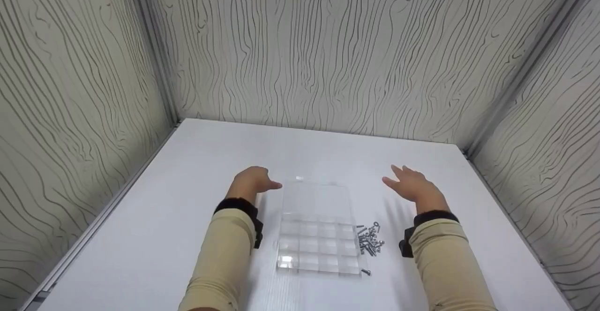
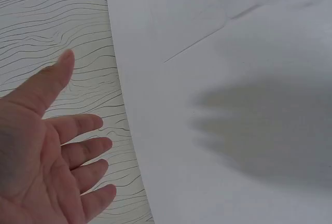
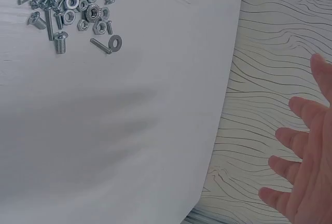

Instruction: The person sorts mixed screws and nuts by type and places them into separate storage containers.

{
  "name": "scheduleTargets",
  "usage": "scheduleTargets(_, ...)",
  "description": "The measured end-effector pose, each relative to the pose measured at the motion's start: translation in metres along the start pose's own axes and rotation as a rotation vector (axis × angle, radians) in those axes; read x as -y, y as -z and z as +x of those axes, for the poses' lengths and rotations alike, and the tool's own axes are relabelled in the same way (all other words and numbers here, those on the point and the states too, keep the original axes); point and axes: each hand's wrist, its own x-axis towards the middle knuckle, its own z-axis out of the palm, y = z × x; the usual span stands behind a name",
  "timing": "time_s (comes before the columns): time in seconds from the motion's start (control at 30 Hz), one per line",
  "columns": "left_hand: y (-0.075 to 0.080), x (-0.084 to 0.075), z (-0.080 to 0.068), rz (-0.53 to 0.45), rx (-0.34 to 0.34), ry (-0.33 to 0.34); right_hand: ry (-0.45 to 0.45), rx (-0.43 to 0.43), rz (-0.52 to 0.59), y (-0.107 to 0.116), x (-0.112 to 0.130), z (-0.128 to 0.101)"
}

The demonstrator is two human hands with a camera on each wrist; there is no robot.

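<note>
A clear plastic compartment box [image 1: 318, 246] lies on the table with its lid [image 1: 316, 199] folded back away from me. Held above the table just left of the lid, my left hand [image 1: 251, 182] has its thumb spread and is empty. My right hand [image 1: 412, 184] hovers farther right with fingers apart, also holding nothing. Against the box's right side lies a pile of metal bolts, nuts and washers [image 1: 369, 241]; the right wrist view shows a washer [image 3: 115, 43] and a short bolt [image 3: 60, 43] at its edge. One bolt [image 1: 366, 272] sits by the box's near right corner.
The white table [image 1: 211, 147] carries the box and hardware. Wood-grain patterned panels [image 1: 300, 53] rise behind it and on both sides, joined by metal corner posts [image 1: 152, 43]. Both hands cast shadows on the tabletop.
</note>
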Motion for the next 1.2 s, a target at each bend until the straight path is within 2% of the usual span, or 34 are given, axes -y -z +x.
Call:
scheduleTargets(0.27,-0.025,0.011,0.007,-0.075,-0.021,-0.005,-0.004,0.023,0.023,-0.002,-0.005,-0.001)
scheduleTargets(0.43,-0.042,0.019,0.007,-0.133,0.008,-0.021,0.002,0.021,0.024,0.000,-0.003,-0.002)
scheduleTargets(0.67,-0.063,0.023,0.005,-0.396,0.129,-0.049,0.006,0.011,0.005,-0.002,-0.005,0.002)
scheduleTargets(0.7,-0.066,0.022,0.005,-0.408,0.140,-0.053,0.001,0.013,0.009,-0.003,-0.004,0.002)
scheduleTargets(0.9,-0.081,0.021,0.009,-0.410,0.176,-0.045,-0.008,0.023,0.018,-0.007,-0.003,0.003)
scheduleTargets(1.07,-0.088,0.032,0.012,-0.368,0.222,-0.123,-0.012,0.046,0.030,-0.010,-0.005,0.004)
scheduleTargets(1.2,-0.090,0.041,0.012,-0.365,0.251,-0.153,-0.017,0.056,0.036,-0.012,-0.007,0.003)
